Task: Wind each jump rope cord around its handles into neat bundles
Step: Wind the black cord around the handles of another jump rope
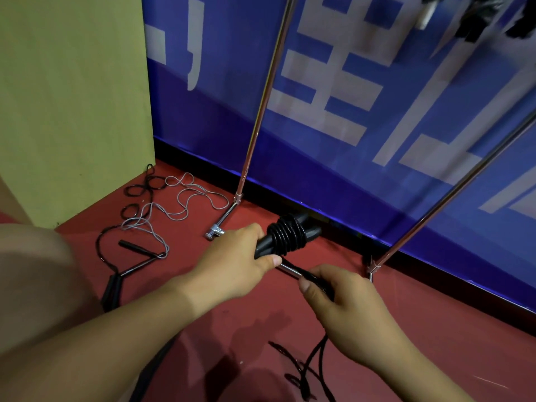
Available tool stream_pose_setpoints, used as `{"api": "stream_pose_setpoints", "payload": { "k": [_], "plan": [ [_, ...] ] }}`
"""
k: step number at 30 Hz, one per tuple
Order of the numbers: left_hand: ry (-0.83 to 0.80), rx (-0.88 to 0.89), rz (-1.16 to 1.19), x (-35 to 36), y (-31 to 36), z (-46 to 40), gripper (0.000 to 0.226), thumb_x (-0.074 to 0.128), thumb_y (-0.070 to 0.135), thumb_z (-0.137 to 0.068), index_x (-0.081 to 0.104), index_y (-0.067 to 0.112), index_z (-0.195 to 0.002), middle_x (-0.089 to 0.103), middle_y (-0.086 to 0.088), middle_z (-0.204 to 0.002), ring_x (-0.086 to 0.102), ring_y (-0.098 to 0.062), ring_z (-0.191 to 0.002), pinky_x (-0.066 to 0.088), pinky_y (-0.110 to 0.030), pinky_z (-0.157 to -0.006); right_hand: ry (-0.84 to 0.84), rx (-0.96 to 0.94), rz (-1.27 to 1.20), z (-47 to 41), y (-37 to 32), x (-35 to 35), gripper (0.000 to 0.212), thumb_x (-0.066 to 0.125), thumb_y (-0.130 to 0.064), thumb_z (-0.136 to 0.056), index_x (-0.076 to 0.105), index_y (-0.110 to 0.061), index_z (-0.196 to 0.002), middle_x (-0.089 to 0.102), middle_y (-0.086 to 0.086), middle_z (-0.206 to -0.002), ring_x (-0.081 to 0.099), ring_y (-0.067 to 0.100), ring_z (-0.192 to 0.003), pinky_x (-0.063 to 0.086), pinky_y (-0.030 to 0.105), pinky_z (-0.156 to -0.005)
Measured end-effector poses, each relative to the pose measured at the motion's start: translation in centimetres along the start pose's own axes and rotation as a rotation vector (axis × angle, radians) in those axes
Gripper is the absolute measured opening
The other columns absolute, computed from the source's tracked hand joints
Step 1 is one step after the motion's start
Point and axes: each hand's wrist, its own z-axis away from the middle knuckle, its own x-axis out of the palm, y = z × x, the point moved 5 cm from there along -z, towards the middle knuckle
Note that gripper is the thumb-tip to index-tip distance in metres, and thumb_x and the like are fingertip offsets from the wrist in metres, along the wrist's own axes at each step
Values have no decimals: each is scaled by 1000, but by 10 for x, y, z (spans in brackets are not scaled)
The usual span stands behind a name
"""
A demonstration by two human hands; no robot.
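Note:
My left hand (pixel 237 262) grips a pair of black jump rope handles (pixel 310 230) held side by side, with several turns of black cord (pixel 285 235) coiled round their middle. A short chrome stem (pixel 288 269) sticks out below my thumb. My right hand (pixel 342 300) pinches the black cord just past that stem. The loose rest of this cord (pixel 307 369) hangs from my right hand onto the red floor. A second jump rope with black handles (pixel 111 288) and a tangled grey cord (pixel 185 198) lies unwound on the floor at the left.
A blue banner (pixel 377 111) with white characters stands on a chrome frame whose legs (pixel 255 134) and foot (pixel 216 229) rest on the red floor. A yellow-green panel (pixel 72 97) closes off the left. My knee (pixel 32 280) fills the lower left.

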Motion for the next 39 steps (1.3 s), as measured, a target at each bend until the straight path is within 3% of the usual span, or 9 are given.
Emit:
{"api": "stream_pose_setpoints", "payload": {
  "k": [6, 11, 14, 19, 25, 28, 31, 34, 39],
  "plan": [
    [-129, 90, -127, 9, 5, 1, 32, 69, 48, -88, 45, 27, -88, 52, 9, -75, 49, -9, -65, 31, -27, -54, 42, -49, 3, 3, 2, 3, 13, 54, -35, -97, 63, -38, -105, 64, -16, -74, 63, 7, -64, 53, 35, -64],
    [-220, 188, -141, 22, 6, 6, 28, 70, 46, -86, 53, 26, -96, 57, 9, -79, 56, -15, -72, 39, -29, -59, 54, -48, 20, -4, 8, 2, 10, 57, -32, -96, 65, -37, -100, 65, -23, -79, 61, 0, -73, 47, 23, -65],
    [-296, 269, -156, 28, 10, 11, 24, 67, 44, -89, 54, 26, -98, 56, 11, -80, 52, -5, -67, 36, -22, -55, 78, -73, 78, -7, 9, 2, 7, 58, -33, -94, 65, -33, -95, 66, -16, -86, 61, 4, -82, 50, 32, -74],
    [-465, 363, -128, 32, 17, 19, 21, 65, 36, -93, 44, 35, -88, 48, 23, -73, 49, 15, -64, 34, -6, -53, 96, -149, 161, -6, 3, 3, 16, 53, -50, -87, 60, -37, -94, 61, -14, -82, 59, 8, -78, 51, 38, -69],
    [-610, 402, -117, 39, 14, 27, 17, 67, 36, -90, 51, 31, -91, 58, 15, -80, 54, -5, -72, 42, -25, -65, 64, 50, 244, -14, 13, -7, 42, 74, -67, -61, 67, -32, -83, 62, -10, -68, 60, 8, -69, 50, 33, -61],
    [-630, 399, -53, 36, 17, 29, 16, 69, 35, -89, 55, 26, -89, 58, 12, -77, 53, -5, -67, 42, -26, -63, 28, 146, 11, -20, 20, -12, 32, 88, -48, -59, 66, -28, -71, 66, -8, -60, 59, 0, -56, 49, 20, -55],
    [-654, 402, 51, 29, 25, 30, 20, 70, 31, -90, 53, 36, -79, 53, 18, -67, 48, -1, -60, 36, -15, -55, 4, 199, -263, -25, 26, -14, 24, 90, -26, -65, 70, -20, -77, 65, -7, -59, 55, 3, -52, 47, 17, -54],
    [-664, 389, 123, 25, 30, 29, 25, 71, 30, -90, 52, 36, -75, 52, 18, -61, 47, -3, -55, 37, -18, -54, 13, 219, -418, -29, 31, -17, 22, 87, -23, -67, 71, -16, -81, 66, 3, -67, 56, 11, -60, 47, 25, -60],
    [-711, 356, 209, 26, 34, 32, 25, 71, 30, -90, 55, 41, -75, 58, 9, -64, 58, -9, -58, 46, -27, -58, -5, 227, -480, -32, 32, -15, 18, 84, -22, -69, 71, -13, -79, 64, 5, -65, 54, 17, -62, 46, 24, -56]
  ]
}}
